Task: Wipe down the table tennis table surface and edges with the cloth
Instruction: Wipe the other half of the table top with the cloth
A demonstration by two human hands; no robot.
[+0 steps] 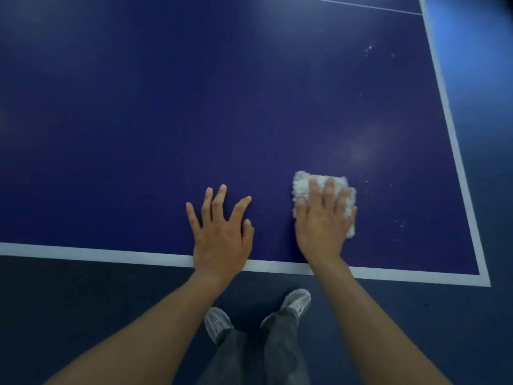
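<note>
Rt hand [322, 226] flat, fingers straight, pressing cloth [302, 184] onto table [138, 107], lower right of frame; white specks [401, 225] lie further right twd side line [455, 145], so it's nearer than splayed, empty left hand [220, 237].

You have one counter [166, 107] in front of you and one cloth [301, 187] on it. Two hands show: your left hand [222, 240] and your right hand [322, 229]. On the left hand you can count all five fingers [219, 195]; on the right the count is less sure. Three white lines mark the counter: two broad ones, the near line [83, 252] and the right line [455, 151], plus one thin line [361, 5] at the far end. Two shoes show below: a left shoe [216, 323] and a right shoe [298, 300]. Pale specks [369, 48] dot the counter in several clusters, too small to count.
</note>
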